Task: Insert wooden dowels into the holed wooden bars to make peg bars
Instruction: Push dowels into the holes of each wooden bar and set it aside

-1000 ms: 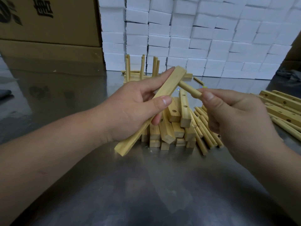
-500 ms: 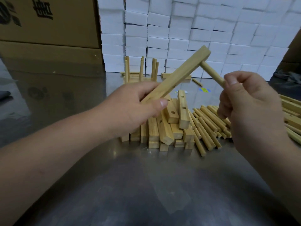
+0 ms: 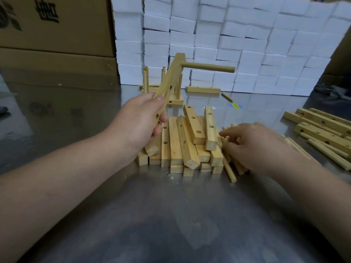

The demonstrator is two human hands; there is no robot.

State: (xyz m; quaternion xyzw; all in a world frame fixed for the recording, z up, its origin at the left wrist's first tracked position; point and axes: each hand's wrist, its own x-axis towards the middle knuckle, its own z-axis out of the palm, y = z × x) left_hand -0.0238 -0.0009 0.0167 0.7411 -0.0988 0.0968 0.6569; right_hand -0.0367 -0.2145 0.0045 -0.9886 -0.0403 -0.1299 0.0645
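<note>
Grey reflective metal table (image 3: 171, 215) is taking up the whole fgd.

Wall of stacked white rectangular blocks (image 3: 247, 44) is standing along the far edge. Brown cardboard cartons w/ black print (image 3: 57, 35) are sitting to its left.

Pile of pale square-section wooden bars w/ drilled holes (image 3: 176, 145) is lying at table centre, ends toward the camera, several layers deep.

Second group of similar holed bars (image 3: 322, 126) is lying at the right edge, well apart from the centre pile.

Finished peg bars w/ upright dowels (image 3: 146, 80) are standing at the back, near the white wall.

Left hand (image 3: 138, 122) is gripping the lower end of one holed wooden bar (image 3: 171, 78), thumb on top, fingers wrapped under. Bar is tilting up and away, above the pile.

Round wooden dowel (image 3: 209, 67) is sitting in the bar's top hole, sticking out horizontally to the right. Lower holes are showing open.

Right hand (image 3: 256, 145) is lying palm down on the loose wooden dowels (image 3: 228, 169) just right of the pile, forefinger stretched out. Cannot tell whether it is pinching one; fingertips hidden.
</note>
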